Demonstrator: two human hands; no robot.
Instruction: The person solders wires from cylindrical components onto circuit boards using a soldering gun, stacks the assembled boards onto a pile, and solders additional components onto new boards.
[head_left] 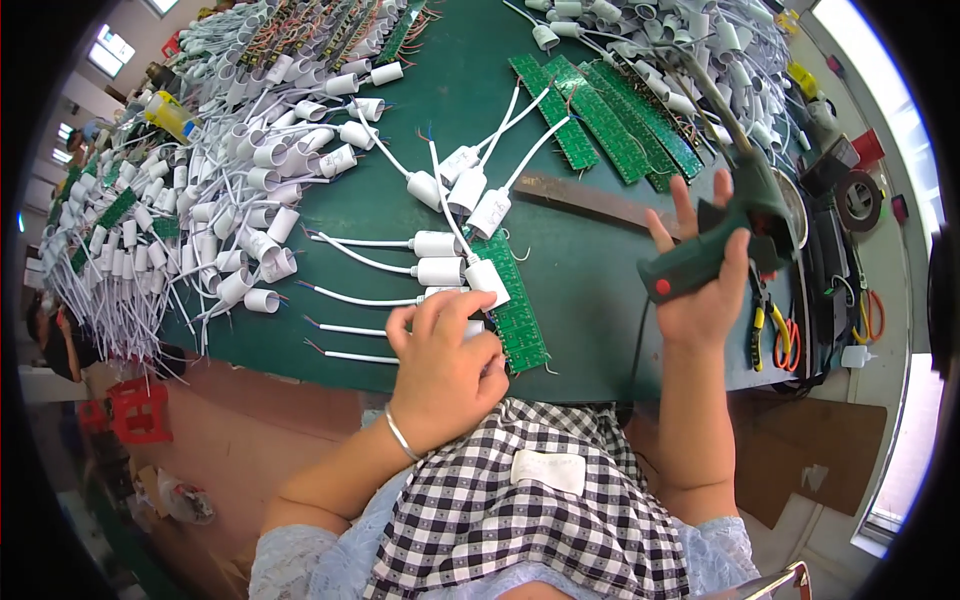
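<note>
My left hand (pixel 447 350) is bent over the near end of a green circuit-board strip (pixel 520 325). Its fingertips close on a white cylindrical cap (pixel 488 284) with a white cable, and partly hide the caps below. More white caps (pixel 437 243) with cables fan out from the strip to the left and away from me. Over the table's right side, my right hand (pixel 700 290) is turned palm up, some fingers raised. Across its palm lies a dark green pistol-grip tool (pixel 695 268) with a red dot and a cord; its tip is hard to make out.
Piles of white caps with cables (pixel 290 150) cover the left; another heap (pixel 690 40) stands at far right. Green circuit-board strips (pixel 610 120) lie beyond a rusty metal bar (pixel 590 202). Yellow-handled pliers (pixel 768 335) and orange-handled scissors (pixel 789 345) rest at the right edge.
</note>
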